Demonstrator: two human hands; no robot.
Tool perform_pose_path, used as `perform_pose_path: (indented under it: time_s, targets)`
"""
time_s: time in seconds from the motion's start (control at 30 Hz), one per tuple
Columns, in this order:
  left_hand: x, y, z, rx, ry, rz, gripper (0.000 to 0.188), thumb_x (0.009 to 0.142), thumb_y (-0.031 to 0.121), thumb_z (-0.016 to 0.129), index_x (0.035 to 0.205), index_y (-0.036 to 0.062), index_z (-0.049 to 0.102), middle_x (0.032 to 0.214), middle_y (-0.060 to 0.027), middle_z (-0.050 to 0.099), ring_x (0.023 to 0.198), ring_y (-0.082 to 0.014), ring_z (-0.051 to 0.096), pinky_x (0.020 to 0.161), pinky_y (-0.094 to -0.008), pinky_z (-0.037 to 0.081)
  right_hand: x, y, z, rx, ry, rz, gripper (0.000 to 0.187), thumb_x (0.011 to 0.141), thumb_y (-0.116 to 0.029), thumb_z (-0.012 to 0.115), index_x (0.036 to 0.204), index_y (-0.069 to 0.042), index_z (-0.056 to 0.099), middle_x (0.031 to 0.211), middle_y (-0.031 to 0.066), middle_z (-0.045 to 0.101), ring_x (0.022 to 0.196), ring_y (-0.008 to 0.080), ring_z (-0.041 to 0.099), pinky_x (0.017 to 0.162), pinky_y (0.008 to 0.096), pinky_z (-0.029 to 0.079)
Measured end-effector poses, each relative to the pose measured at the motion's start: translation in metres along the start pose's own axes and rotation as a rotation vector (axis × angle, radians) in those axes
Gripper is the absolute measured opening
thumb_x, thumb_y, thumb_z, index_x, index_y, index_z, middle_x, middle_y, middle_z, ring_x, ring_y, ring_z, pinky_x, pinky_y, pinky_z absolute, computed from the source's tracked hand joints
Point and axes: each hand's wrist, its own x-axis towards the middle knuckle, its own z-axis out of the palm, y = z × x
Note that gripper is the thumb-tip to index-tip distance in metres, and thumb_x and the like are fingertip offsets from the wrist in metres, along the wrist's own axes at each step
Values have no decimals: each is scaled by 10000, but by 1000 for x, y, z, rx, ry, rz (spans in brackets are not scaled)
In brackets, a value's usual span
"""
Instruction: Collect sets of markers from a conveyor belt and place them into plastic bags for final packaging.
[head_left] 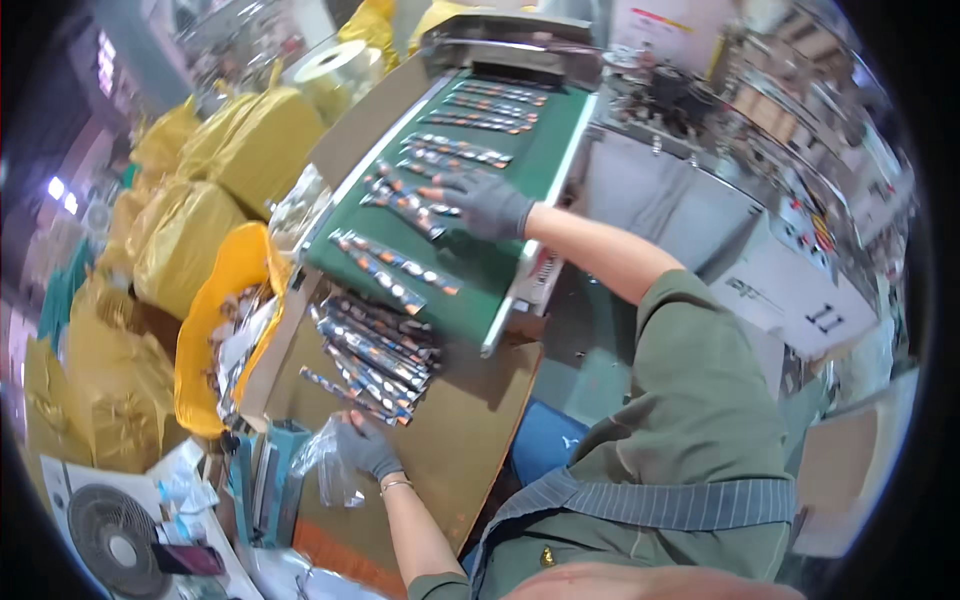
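Note:
My right hand [487, 203], in a grey glove with bare fingertips, reaches over the green conveyor belt [470, 285]. Its fingers are stretched out and touch or hover just above a bunch of slim, patterned packets [405, 203]; the exact contact is blurred. Nearer to me, a pile of similar slim packets [372, 350] lies on the brown work surface [470, 420]. Beside that pile, my left hand [368, 450], gloved alike, is closed on a crumpled clear plastic bag [325, 465]. Part of the bag is hidden behind the fingers.
More packets [480, 115] lie in rows farther up the belt. To the left stand a yellow tub [195, 365] with scraps and several large yellow sacks [190, 240]. A fan [115, 540] and a phone [188, 559] are at lower left. White machine housing [790, 280] stands on the right.

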Motion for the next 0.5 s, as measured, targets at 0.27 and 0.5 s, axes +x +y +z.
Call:
perform_pose_path:
  time_s: [0.27, 0.5]
  targets:
    - [3, 12, -10, 28, 9, 10, 406, 931, 299, 468, 1038, -68, 603, 1039, -237, 619, 959, -379, 582, 857, -396, 451, -56, -50, 11, 4, -39, 623, 829, 878, -576, 418, 1409, 31, 227, 1440, 303, 183, 1370, 415, 126, 1118, 432, 140]
    - [0, 0, -1, 20, -10, -2, 441, 939, 326, 455, 1054, -76, 597, 1084, -239, 607, 985, -370, 579, 879, -400, 443, -26, -29, 23, 93, 116, 458, 820, 826, -620, 454, 1395, -45, 320, 1437, 270, 239, 1358, 421, 157, 1112, 477, 118]
